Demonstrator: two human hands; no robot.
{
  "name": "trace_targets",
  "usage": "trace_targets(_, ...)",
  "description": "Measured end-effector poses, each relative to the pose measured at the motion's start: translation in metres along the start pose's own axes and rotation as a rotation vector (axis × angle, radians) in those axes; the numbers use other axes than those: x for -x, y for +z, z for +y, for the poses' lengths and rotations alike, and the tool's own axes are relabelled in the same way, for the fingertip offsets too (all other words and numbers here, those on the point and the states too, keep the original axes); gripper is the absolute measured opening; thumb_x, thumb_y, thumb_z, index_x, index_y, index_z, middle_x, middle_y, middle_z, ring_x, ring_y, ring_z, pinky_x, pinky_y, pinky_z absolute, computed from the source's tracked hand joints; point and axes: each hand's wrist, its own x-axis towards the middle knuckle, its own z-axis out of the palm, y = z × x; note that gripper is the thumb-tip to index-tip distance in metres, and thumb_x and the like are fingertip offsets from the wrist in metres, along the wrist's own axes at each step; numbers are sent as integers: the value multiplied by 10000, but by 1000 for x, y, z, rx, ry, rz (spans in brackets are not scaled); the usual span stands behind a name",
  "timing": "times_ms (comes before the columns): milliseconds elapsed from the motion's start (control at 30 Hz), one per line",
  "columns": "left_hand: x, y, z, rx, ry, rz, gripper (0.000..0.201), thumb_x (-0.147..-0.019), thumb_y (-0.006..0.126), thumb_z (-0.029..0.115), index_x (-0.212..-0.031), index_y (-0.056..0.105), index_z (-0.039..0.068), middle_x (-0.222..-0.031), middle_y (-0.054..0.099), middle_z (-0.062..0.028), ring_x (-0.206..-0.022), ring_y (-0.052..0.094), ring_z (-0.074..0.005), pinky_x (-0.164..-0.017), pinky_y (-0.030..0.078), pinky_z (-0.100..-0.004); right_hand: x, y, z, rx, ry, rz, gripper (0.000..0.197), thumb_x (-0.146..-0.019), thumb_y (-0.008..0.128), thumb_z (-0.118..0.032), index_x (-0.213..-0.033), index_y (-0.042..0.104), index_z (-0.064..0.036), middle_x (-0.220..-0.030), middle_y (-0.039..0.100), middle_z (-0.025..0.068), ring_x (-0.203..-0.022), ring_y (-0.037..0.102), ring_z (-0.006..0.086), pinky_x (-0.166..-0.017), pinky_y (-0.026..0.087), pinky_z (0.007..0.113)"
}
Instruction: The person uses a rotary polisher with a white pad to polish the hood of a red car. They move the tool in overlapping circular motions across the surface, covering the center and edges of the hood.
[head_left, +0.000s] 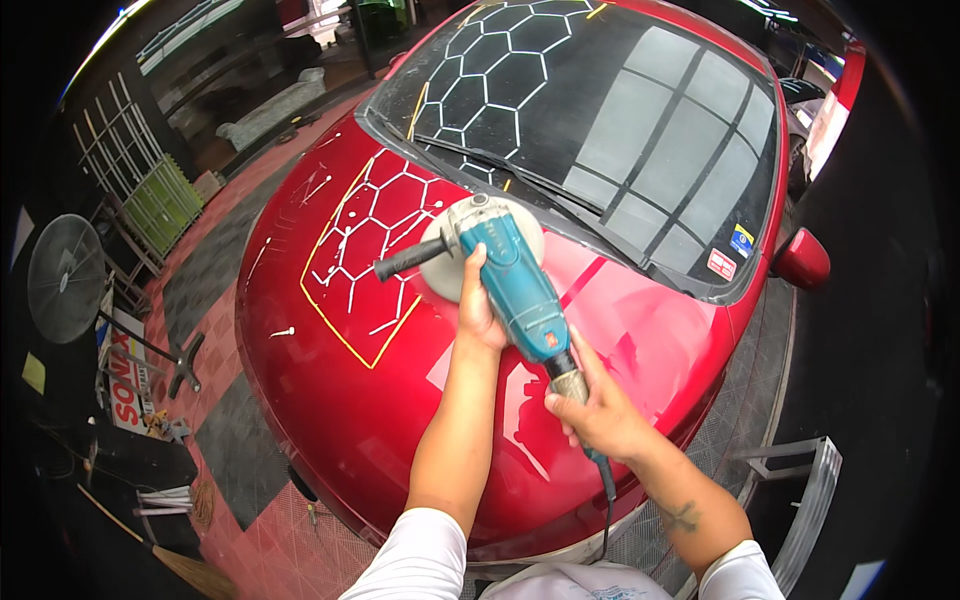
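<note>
**Over a glossy, curved red car hood (320, 455), a teal-bodied power polisher (518, 285) is being held two-handed**

At the far left, a round black pedestal fan (66, 266) is standing well apart from the car. White hexagonal outlines with a yellow border (338, 330) are showing across the hood's left side, apparently ceiling lights reflecting in its shine. Nearer the middle, a black ribbed side handle (408, 260) is sticking out ungripped; the left hand (482, 315) is supporting the body's left flank instead, perhaps bearing weight close above the pad. One digit is lying along the casing; how its other fingers are closing cannot be told. The round white pad (437, 282) is facing down, seemingly resting flat on the hood below the windscreen (640, 140). To the right, the right hand (608, 412) is wrapping its fingers around the rear grip, likely for steering. A thin black cord (608, 485) is trailing toward the wearer, which is keeping it away from the pad.
</note>
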Motion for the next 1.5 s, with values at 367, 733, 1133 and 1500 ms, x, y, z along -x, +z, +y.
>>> trace_targets(367,15,-9,0,28,10,4,780,-1029,595,713,-1365,638,10,-1208,730,-213,-1083,756,-405,-976,625,-669,7,-11,-6,14,51,-85,1038,-1055,733,-216,-1785,3,-116,-968,638,67,-707,656,146,-613,570,323)
trace_targets(733,7,26,-73,-15,-137,47,837,-1028,549,749,-1317,658,-29,-1142,760,-241,-1010,778,-413,-918,661,-577,46,-42,-5,-99,116,27,963,-1104,667,-249,-1777,-13,-141,-1007,651,115,-615,644,171,-536,549,333)
trace_targets(1133,44,63,-141,42,-266,68,552,-1049,699,541,-1328,646,68,-1136,775,-123,-981,778,-254,-895,665,-430,123,-42,36,-212,84,191,973,-1106,657,-191,-1788,-37,-176,-1036,620,127,-631,636,157,-537,561,323)
trace_targets(1500,10,11,-2,53,-129,24,720,-1044,615,650,-1419,606,35,-1203,746,-237,-990,780,-396,-873,682,-588,-3,8,-1,-206,83,-8,991,-1111,673,-294,-1789,-44,-199,-1018,625,98,-639,630,149,-553,566,324)
